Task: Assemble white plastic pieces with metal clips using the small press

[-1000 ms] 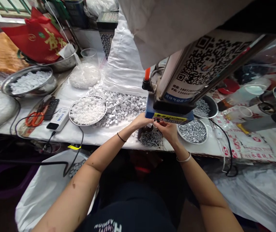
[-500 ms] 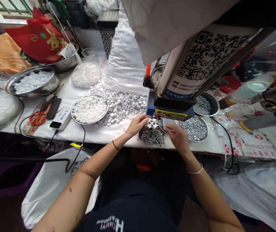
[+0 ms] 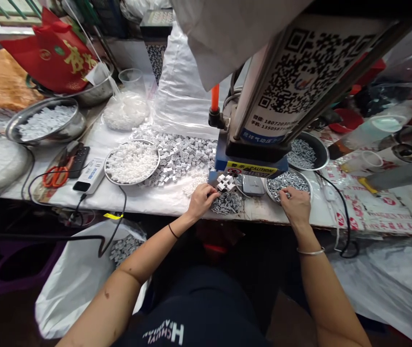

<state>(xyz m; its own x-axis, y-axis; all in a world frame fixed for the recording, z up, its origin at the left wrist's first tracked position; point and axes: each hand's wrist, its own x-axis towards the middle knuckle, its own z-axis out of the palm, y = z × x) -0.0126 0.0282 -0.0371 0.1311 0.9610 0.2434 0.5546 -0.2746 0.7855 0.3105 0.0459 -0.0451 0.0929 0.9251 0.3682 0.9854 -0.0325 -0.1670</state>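
My left hand (image 3: 201,201) is hovering just beside the white cluster (image 3: 226,183), on its left, thumb and fingertips coming close together; can't tell if they're gripping anything or touching it. The cluster is sitting just below the near edge of the press (image 3: 251,165), with a heap of pins (image 3: 226,204) lying right on its near side. My right hand (image 3: 297,206) is hanging over the near part of the dish (image 3: 269,193), fingers bunching at the tips by the metal pins (image 3: 287,180) there, and I can't tell if they're pinching one. A dark pan (image 3: 322,153) is sitting just beyond. Loose blocks (image 3: 187,154) are lying farther left, beside a bowl (image 3: 128,184).
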